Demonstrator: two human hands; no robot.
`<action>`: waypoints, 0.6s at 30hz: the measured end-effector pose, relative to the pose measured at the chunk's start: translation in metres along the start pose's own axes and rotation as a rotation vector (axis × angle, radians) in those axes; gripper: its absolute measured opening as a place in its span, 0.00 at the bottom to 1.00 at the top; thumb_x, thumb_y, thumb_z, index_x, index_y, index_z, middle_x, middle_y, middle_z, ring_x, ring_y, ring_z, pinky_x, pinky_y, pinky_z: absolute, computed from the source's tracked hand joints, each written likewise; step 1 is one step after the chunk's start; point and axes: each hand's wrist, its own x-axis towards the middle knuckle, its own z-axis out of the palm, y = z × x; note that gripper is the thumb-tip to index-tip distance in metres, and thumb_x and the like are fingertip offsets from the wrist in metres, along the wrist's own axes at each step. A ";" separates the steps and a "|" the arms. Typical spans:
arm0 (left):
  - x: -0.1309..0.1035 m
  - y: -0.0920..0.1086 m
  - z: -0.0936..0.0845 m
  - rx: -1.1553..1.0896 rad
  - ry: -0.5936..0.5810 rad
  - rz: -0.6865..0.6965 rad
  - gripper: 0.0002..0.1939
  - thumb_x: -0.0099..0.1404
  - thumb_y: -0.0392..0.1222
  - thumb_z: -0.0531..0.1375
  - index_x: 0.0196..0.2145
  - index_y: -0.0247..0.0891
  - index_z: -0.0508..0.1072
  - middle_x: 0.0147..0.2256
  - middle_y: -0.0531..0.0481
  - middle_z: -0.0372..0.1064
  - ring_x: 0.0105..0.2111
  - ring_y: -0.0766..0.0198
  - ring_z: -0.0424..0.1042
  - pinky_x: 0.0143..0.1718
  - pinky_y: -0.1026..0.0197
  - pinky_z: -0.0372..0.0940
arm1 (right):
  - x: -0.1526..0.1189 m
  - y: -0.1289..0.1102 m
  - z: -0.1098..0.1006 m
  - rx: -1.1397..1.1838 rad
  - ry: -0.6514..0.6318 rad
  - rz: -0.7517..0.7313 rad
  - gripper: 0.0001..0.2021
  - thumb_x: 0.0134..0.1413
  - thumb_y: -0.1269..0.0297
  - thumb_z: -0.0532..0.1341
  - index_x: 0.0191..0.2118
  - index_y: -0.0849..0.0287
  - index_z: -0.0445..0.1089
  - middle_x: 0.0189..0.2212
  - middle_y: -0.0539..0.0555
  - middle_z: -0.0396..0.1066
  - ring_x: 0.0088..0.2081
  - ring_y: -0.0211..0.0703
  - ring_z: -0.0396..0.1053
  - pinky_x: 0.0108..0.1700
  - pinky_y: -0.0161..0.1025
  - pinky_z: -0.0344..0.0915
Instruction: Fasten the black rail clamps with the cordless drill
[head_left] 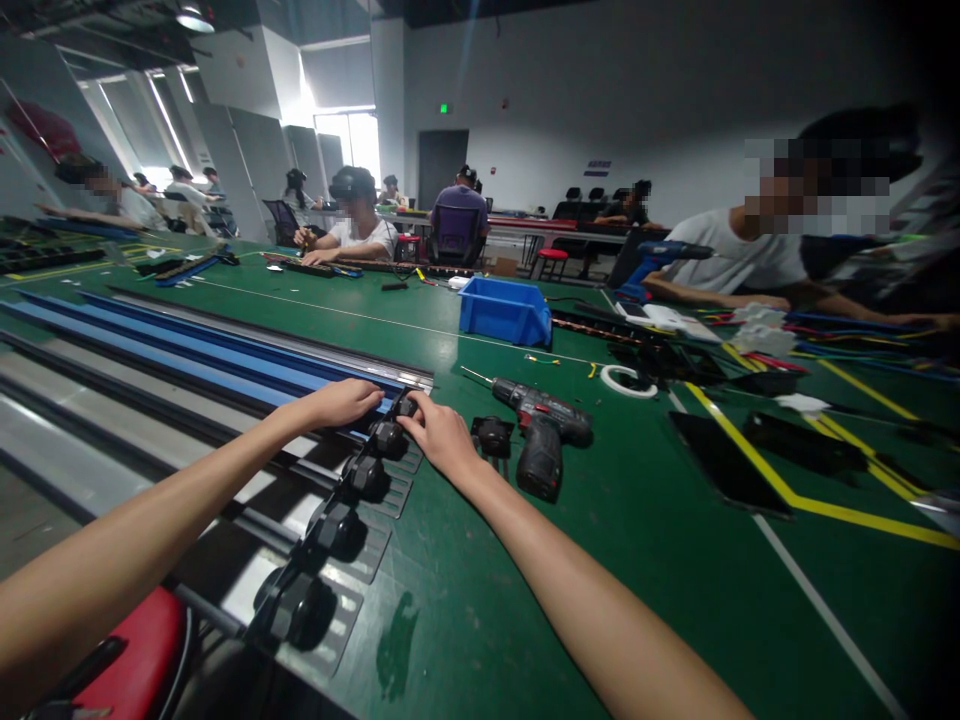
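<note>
Across the left half lie long metal rails, some silver and several with blue faces, such as the blue rail [247,372]. My left hand [346,403] bends its fingers down over the near end of a blue rail; their tips are partly hidden. Thumb and fingers of my right hand [444,432] close around a black end cap [407,404] at that same end. A row of similar black caps with round, nut-like fittings, including the nearest fitting [300,605], runs along the other rail ends. Slotted flat plates [337,625] stick out beneath them. One loose black fitting [493,437] lies right of my right hand.
A cordless drill [544,430] lies on the green table [465,630], right of my hands. Behind it are a blue bin [504,312] and a white tape ring [628,381]. A co-worker [750,250] sits at the right among wires and a blue drill [652,262]. A red stool [139,655] stands lower left.
</note>
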 end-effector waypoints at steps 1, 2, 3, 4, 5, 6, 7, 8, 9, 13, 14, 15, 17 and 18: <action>0.000 0.000 0.000 -0.003 0.001 0.004 0.26 0.71 0.56 0.44 0.36 0.36 0.74 0.36 0.41 0.75 0.34 0.57 0.72 0.36 0.60 0.60 | 0.000 0.000 0.000 0.006 0.003 -0.003 0.18 0.62 0.55 0.62 0.55 0.49 0.64 0.34 0.48 0.78 0.37 0.44 0.76 0.35 0.34 0.59; 0.000 -0.001 0.001 -0.004 0.002 0.007 0.26 0.71 0.56 0.44 0.36 0.36 0.74 0.36 0.41 0.75 0.34 0.57 0.72 0.36 0.60 0.60 | 0.000 0.000 0.001 0.011 0.005 -0.004 0.18 0.61 0.55 0.62 0.55 0.49 0.65 0.34 0.48 0.78 0.37 0.44 0.76 0.35 0.34 0.59; 0.001 -0.001 0.001 -0.005 0.002 0.009 0.26 0.71 0.56 0.44 0.36 0.36 0.74 0.36 0.41 0.75 0.34 0.57 0.72 0.36 0.60 0.60 | 0.001 0.000 0.001 0.016 0.006 -0.002 0.18 0.61 0.55 0.62 0.55 0.49 0.65 0.34 0.48 0.78 0.37 0.44 0.76 0.36 0.34 0.59; 0.001 -0.001 0.001 -0.005 0.000 0.008 0.26 0.71 0.56 0.44 0.36 0.36 0.74 0.36 0.41 0.75 0.34 0.57 0.72 0.36 0.60 0.60 | 0.001 0.000 0.001 0.021 0.005 0.001 0.17 0.62 0.55 0.62 0.55 0.49 0.65 0.34 0.48 0.78 0.37 0.44 0.76 0.36 0.34 0.60; 0.001 -0.001 0.001 -0.007 0.000 0.009 0.26 0.71 0.56 0.44 0.36 0.35 0.74 0.36 0.41 0.75 0.34 0.57 0.72 0.36 0.60 0.60 | 0.001 -0.001 0.001 0.026 0.003 0.007 0.17 0.62 0.55 0.62 0.55 0.49 0.65 0.34 0.48 0.78 0.37 0.44 0.76 0.36 0.34 0.60; 0.001 -0.001 0.000 -0.012 -0.001 0.009 0.25 0.71 0.55 0.45 0.36 0.35 0.74 0.36 0.41 0.75 0.34 0.57 0.72 0.36 0.60 0.60 | 0.001 -0.002 0.001 0.030 0.000 0.013 0.17 0.62 0.55 0.61 0.55 0.49 0.65 0.34 0.48 0.78 0.37 0.44 0.76 0.36 0.34 0.60; 0.001 -0.001 0.000 -0.019 -0.002 0.011 0.25 0.71 0.55 0.45 0.36 0.35 0.74 0.36 0.41 0.75 0.34 0.57 0.72 0.36 0.60 0.60 | 0.001 -0.003 0.001 0.032 -0.004 0.019 0.17 0.63 0.54 0.61 0.55 0.50 0.65 0.34 0.49 0.78 0.37 0.44 0.76 0.36 0.34 0.60; 0.001 -0.001 0.000 -0.027 -0.004 0.014 0.25 0.70 0.55 0.45 0.37 0.35 0.75 0.36 0.41 0.75 0.34 0.57 0.72 0.37 0.60 0.61 | 0.001 -0.004 0.001 0.030 -0.009 0.024 0.17 0.63 0.54 0.61 0.55 0.50 0.65 0.34 0.49 0.78 0.37 0.44 0.76 0.36 0.34 0.60; 0.001 -0.001 0.000 -0.034 -0.006 0.017 0.25 0.70 0.55 0.46 0.37 0.35 0.75 0.36 0.41 0.76 0.34 0.57 0.72 0.37 0.60 0.61 | 0.000 -0.005 0.001 0.025 -0.012 0.026 0.17 0.63 0.53 0.61 0.55 0.50 0.65 0.34 0.50 0.78 0.37 0.44 0.76 0.36 0.34 0.60; 0.001 0.000 -0.001 -0.044 -0.004 0.029 0.24 0.70 0.54 0.46 0.37 0.35 0.75 0.37 0.41 0.76 0.35 0.56 0.73 0.38 0.60 0.61 | 0.000 -0.004 0.001 0.024 -0.020 0.018 0.18 0.62 0.53 0.61 0.55 0.50 0.65 0.35 0.50 0.78 0.38 0.44 0.76 0.37 0.34 0.60; 0.001 0.000 -0.001 -0.042 -0.002 0.027 0.24 0.70 0.54 0.46 0.37 0.35 0.75 0.37 0.41 0.76 0.35 0.56 0.73 0.38 0.60 0.61 | 0.001 -0.003 0.001 0.034 -0.023 0.015 0.18 0.62 0.54 0.61 0.56 0.50 0.65 0.35 0.50 0.78 0.38 0.44 0.76 0.38 0.34 0.61; 0.001 0.000 -0.001 -0.040 -0.001 0.025 0.24 0.70 0.54 0.46 0.37 0.35 0.75 0.36 0.41 0.76 0.35 0.56 0.73 0.38 0.60 0.61 | 0.001 -0.002 0.001 0.045 -0.025 0.011 0.18 0.63 0.55 0.61 0.56 0.50 0.65 0.35 0.50 0.78 0.38 0.44 0.76 0.38 0.34 0.61; 0.001 0.000 -0.001 -0.033 0.003 0.022 0.24 0.70 0.54 0.46 0.36 0.35 0.75 0.36 0.41 0.76 0.35 0.56 0.73 0.38 0.60 0.61 | 0.001 -0.001 0.001 0.062 -0.030 0.004 0.18 0.63 0.56 0.61 0.56 0.50 0.65 0.35 0.50 0.78 0.38 0.43 0.76 0.39 0.34 0.61; 0.001 0.001 -0.001 -0.028 0.004 0.021 0.24 0.70 0.54 0.46 0.37 0.35 0.75 0.36 0.41 0.76 0.35 0.55 0.73 0.38 0.60 0.61 | 0.001 0.000 0.002 0.066 -0.028 0.002 0.18 0.63 0.56 0.61 0.56 0.50 0.65 0.35 0.50 0.78 0.38 0.43 0.76 0.38 0.34 0.61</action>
